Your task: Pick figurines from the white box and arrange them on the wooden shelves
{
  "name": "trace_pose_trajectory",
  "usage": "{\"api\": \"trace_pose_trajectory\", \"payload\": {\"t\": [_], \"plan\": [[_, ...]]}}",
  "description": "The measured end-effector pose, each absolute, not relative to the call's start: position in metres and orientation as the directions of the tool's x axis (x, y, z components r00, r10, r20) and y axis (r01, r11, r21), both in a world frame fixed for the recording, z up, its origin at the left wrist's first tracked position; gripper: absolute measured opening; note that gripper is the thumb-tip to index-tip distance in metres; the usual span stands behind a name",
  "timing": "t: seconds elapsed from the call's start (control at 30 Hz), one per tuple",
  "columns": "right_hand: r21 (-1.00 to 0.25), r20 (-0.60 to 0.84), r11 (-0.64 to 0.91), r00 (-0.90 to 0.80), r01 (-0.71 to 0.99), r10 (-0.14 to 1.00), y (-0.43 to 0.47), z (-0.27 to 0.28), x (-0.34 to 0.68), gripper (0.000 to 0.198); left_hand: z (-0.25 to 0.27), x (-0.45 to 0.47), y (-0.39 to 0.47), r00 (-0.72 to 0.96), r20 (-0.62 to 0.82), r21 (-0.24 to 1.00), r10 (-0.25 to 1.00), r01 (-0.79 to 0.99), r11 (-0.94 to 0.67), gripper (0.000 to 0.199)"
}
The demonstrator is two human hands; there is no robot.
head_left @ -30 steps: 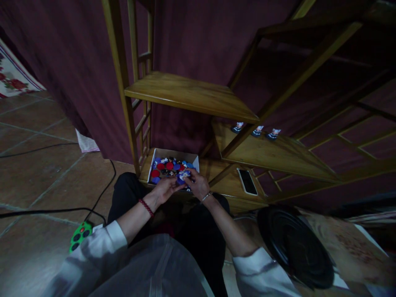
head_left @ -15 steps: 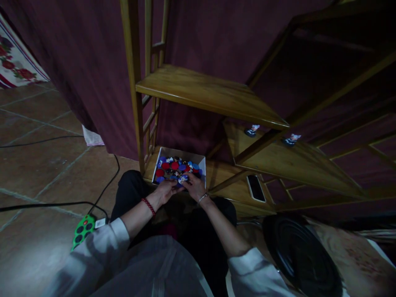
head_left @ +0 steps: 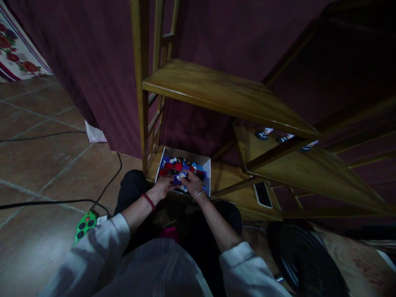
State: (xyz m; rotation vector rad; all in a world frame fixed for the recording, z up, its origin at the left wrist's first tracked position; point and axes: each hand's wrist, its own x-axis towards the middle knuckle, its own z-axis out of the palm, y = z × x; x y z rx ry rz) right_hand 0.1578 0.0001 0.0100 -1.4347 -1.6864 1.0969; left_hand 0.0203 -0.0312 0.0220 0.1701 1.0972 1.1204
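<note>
A small blue-and-white figurine [head_left: 181, 176] is held between my two hands, just over the near side of a white cardboard box [head_left: 208, 176]. My right hand [head_left: 194, 184] pinches it from the right, its fingers closed. On the other side my left hand [head_left: 164, 184] has its fingertips curled against the figurine's lower left. In the box lie several more small figurines with round red [head_left: 178, 166], blue and black bases, partly hidden by my hands. The box rests on the low wooden shelf [head_left: 221, 175].
Three figurines [head_left: 262, 135] stand on the raised shelf at right, partly behind a slanting bar. A phone-like black slab [head_left: 263, 194] lies on the low shelf. Another wooden board [head_left: 222, 93] juts above the box. A green power strip [head_left: 86, 225] and black cables lie on the floor.
The view has shifted a little. The figurine is tilted differently in my hands and sits slightly higher over the box. A third figurine now shows on the right shelf.
</note>
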Motion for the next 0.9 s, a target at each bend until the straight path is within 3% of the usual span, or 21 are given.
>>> {"api": "trace_pose_trajectory", "payload": {"t": [0.3, 0.5, 0.9], "plan": [[-0.978, -0.157, -0.134, -0.142, 0.158, 0.977, -0.003, 0.027, 0.147, 0.036, 0.029, 0.007, -0.039, 0.092, -0.547, 0.545, 0.832, -0.716, 0.438, 0.005], [-0.996, -0.090, -0.088, -0.093, 0.028, 0.992, -0.014, 0.064, 0.142, 0.038, 0.055, 0.005, -0.052, 0.156, -0.352, 0.512, 0.923, -0.793, 0.329, 0.016], [-0.997, -0.055, -0.054, 0.027, -0.057, 0.998, -0.048, 0.116, 0.140, 0.034, 0.104, 0.010, -0.079, 0.156, -0.217, 0.490, 0.964, -0.836, 0.246, 0.036]]}}
